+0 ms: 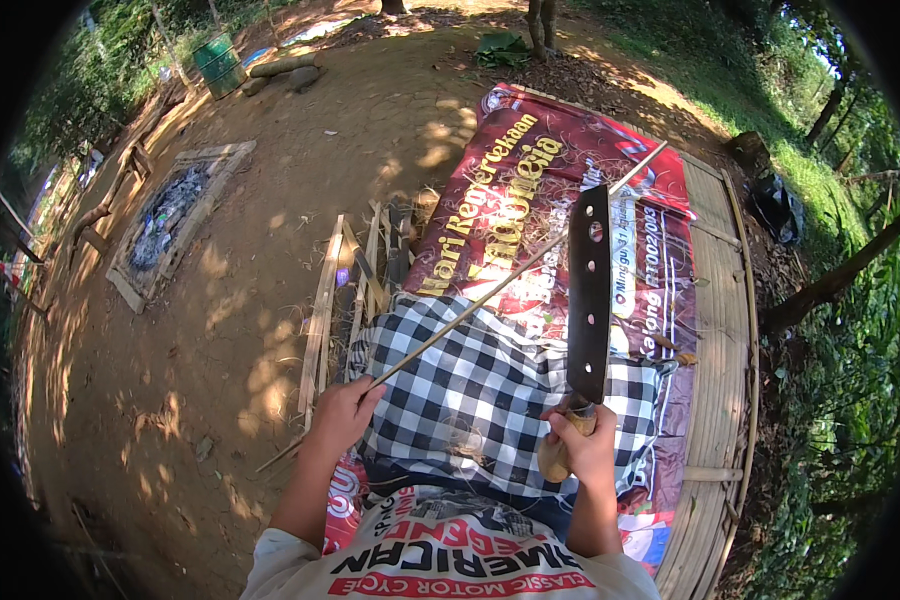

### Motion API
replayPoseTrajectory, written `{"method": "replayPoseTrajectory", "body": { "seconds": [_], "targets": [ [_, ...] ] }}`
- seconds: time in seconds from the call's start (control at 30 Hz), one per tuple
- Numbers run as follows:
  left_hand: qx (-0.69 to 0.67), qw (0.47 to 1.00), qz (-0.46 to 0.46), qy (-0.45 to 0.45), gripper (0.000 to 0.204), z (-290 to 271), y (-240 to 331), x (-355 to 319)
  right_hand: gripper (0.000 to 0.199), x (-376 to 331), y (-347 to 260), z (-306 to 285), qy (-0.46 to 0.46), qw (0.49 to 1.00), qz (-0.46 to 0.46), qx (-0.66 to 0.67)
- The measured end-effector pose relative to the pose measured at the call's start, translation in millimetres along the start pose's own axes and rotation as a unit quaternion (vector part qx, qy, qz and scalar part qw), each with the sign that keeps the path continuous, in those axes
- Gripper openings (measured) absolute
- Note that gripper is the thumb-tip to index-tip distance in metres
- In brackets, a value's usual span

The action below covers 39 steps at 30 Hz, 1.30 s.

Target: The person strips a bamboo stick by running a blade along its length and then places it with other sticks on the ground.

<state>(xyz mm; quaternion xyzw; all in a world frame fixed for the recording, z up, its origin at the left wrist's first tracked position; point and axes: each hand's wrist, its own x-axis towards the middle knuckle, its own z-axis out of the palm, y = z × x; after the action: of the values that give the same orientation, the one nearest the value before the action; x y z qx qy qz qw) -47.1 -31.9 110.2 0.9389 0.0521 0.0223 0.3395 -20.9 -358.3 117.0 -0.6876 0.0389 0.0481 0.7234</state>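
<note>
In my left hand (342, 420) is a long, thin bamboo strip (450, 328), its fingers closed round it near the lower end. The strip slants up and away to the right and passes behind the blade at its far part. My right hand (582, 440) grips the wooden handle of a large machete (589, 290), whose dark, broad blade has several holes and points away from me. A black-and-white checkered cloth (450, 390) covers my lap beneath both hands.
I sit on a bamboo platform (715, 300) spread with a red printed banner (500, 200), littered with fine shavings. Split bamboo pieces (325, 310) lie at my left. Farther left is a framed ash pit (170, 215); a green drum (218, 65) stands behind. A branch (840, 270) juts in at right.
</note>
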Motion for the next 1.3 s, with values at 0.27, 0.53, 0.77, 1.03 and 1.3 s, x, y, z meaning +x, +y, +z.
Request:
{"method": "replayPoseTrajectory", "body": {
  "seconds": [0.27, 0.53, 0.77, 1.03, 1.3],
  "targets": [
    [0.042, 0.978, 0.180, 0.096, 0.020, -23, 55, 26, 0.014, -49, -7, -34, 0.064, 0.994, -0.070, 0.058],
    [0.056, 0.965, 0.238, 0.095, 0.020, -23, 91, 39, 0.013, -63, -37, -27, 0.058, 0.988, -0.117, 0.086],
    [0.029, 0.952, 0.304, 0.026, 0.024, 3, 114, 50, 0.018, -38, -51, -13, 0.045, 0.992, -0.121, 0.009],
    [0.008, 0.922, 0.375, -0.101, 0.025, 41, 117, 85, 0.044, 1, -42, 2, 0.075, 0.989, -0.105, 0.073],
    [-0.015, 0.924, 0.381, 0.038, 0.028, 62, 116, 149, 0.042, 84, -15, 8, 0.154, 0.962, -0.070, 0.213]
  ]
}}
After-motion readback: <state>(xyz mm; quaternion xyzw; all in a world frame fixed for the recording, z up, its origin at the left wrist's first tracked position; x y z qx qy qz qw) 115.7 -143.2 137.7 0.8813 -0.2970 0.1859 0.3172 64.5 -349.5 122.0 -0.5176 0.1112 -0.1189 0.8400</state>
